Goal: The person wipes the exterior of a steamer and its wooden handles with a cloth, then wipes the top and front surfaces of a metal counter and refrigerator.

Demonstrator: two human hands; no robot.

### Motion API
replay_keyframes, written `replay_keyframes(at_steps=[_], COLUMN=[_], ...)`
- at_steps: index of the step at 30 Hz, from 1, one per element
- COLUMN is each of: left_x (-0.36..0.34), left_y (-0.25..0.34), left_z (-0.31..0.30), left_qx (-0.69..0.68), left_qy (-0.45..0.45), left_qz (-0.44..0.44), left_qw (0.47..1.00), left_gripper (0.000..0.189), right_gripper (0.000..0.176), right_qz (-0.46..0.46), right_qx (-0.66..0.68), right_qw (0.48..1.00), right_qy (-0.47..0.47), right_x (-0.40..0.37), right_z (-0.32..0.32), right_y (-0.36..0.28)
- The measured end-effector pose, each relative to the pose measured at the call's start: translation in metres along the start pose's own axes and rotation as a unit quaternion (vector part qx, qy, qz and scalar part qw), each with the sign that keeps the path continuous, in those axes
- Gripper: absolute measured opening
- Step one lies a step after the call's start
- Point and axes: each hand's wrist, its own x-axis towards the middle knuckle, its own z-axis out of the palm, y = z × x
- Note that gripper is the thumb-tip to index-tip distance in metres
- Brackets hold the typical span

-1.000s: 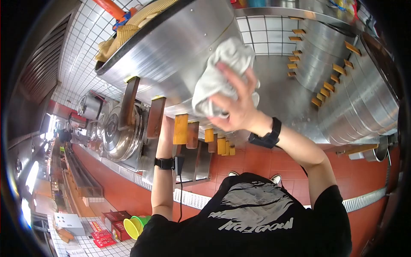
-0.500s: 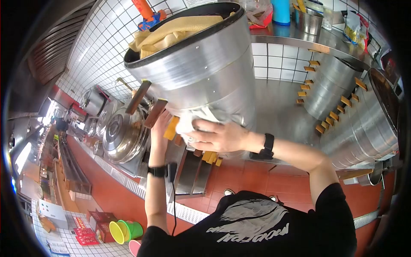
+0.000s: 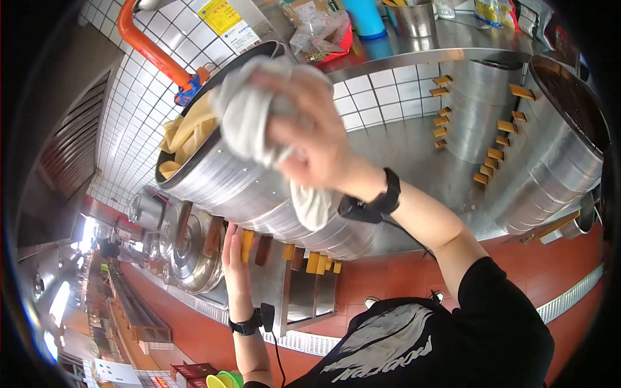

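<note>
My right hand (image 3: 317,132) is closed round a bunched white cloth (image 3: 242,119), raised in front of the upper part of a large metal drum (image 3: 259,197). One end of the cloth hangs below the wrist; hand and cloth are smeared by motion. The drum has a dark rim, leans to the left, and holds yellowish mesh fabric (image 3: 194,129). Wooden pegs (image 3: 317,263) stick out in a row along its lower side. My left hand (image 3: 236,258) is open, fingers stretched upward beside the nearest yellow peg at the drum's left side.
Two more pegged metal drums (image 3: 479,123) (image 3: 550,155) stand on the steel counter (image 3: 401,168) at right. A shelf above bears a blue bottle (image 3: 365,18) and a metal container (image 3: 414,19). Lidded pots (image 3: 194,249) are at left. An orange pipe (image 3: 152,52) runs along the tiled wall.
My right hand has lifted the cloth from the drum's lower side up towards its rim. The drum appears lower and further left; more of my left hand's fingers show.
</note>
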Motion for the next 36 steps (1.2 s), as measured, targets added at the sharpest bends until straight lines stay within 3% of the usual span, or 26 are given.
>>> replay_keyframes(at_steps=[3, 7, 11, 13, 17, 20, 21, 24, 26, 28, 29, 32, 33, 34, 35, 36], left_x=[0.0, -0.001, -0.004, -0.004, -0.002, -0.003, -0.002, 0.002, 0.0, 0.002, 0.002, 0.004, 0.003, 0.002, 0.0, -0.003], left_y=[-0.008, -0.011, -0.014, -0.016, -0.02, -0.016, -0.015, -0.017, -0.016, -0.018, -0.02, -0.019, -0.018, -0.016, -0.02, -0.024], left_z=[-0.002, -0.002, -0.001, -0.001, -0.002, 0.001, 0.002, -0.003, -0.005, -0.007, -0.009, -0.01, -0.009, -0.006, -0.006, -0.007], left_qx=[0.021, -0.003, -0.019, -0.016, -0.011, -0.003, -0.005, -0.008, -0.014, -0.017, -0.019, -0.022, -0.018, -0.024, -0.026, -0.075], left_qy=[0.001, 0.006, 0.028, 0.048, 0.065, 0.047, 0.035, 0.012, -0.001, -0.014, -0.024, -0.035, -0.039, -0.042, -0.039, -0.016], left_qz=[-0.002, -0.019, -0.025, -0.031, -0.02, -0.018, -0.012, -0.017, -0.018, -0.01, 0.002, -0.008, -0.006, -0.005, -0.01, -0.018], left_qw=[1.0, 1.0, 0.999, 0.998, 0.998, 0.999, 0.999, 1.0, 1.0, 1.0, 1.0, 0.999, 0.999, 0.999, 0.999, 0.997], left_gripper=[0.056, 0.059, 0.06, 0.06, 0.055, 0.055, 0.056, 0.057, 0.056, 0.056, 0.057, 0.056, 0.056, 0.059, 0.059, 0.06], right_gripper=[0.04, 0.043, 0.049, 0.05, 0.048, 0.049, 0.049, 0.046, 0.046, 0.049, 0.05, 0.039, 0.039, 0.04, 0.04, 0.04], right_qz=[0.165, 0.26, 0.377, 0.427, 0.507, 0.667, 0.671, 0.786, 0.76, 0.749, 0.746, 0.591, 0.591, 0.458, 0.306, 0.309], right_qx=[0.098, 0.111, 0.034, -0.097, -0.122, -0.104, -0.108, -0.098, -0.097, 0.032, 0.073, 0.218, 0.241, 0.153, 0.061, 0.062], right_qw=[0.981, 0.958, 0.925, 0.899, 0.852, 0.728, 0.725, 0.61, 0.643, 0.65, 0.652, 0.773, 0.769, 0.874, 0.947, 0.946], right_qy=[0.041, 0.058, 0.037, -0.022, -0.039, -0.117, -0.111, -0.023, 0.001, 0.123, 0.112, 0.075, 0.021, 0.053, 0.081, 0.078], right_x=[-0.011, -0.068, -0.192, -0.279, -0.366, -0.418, -0.434, -0.46, -0.426, -0.359, -0.301, -0.177, -0.139, -0.12, -0.114, -0.117], right_z=[-0.007, -0.019, -0.043, -0.056, -0.096, -0.121, -0.12, -0.116, -0.104, -0.079, -0.073, -0.049, -0.051, -0.036, -0.023, -0.019], right_y=[0.033, 0.028, -0.011, -0.023, -0.039, -0.043, -0.039, -0.014, 0.009, 0.033, 0.039, 0.056, 0.052, 0.052, 0.051, 0.038])
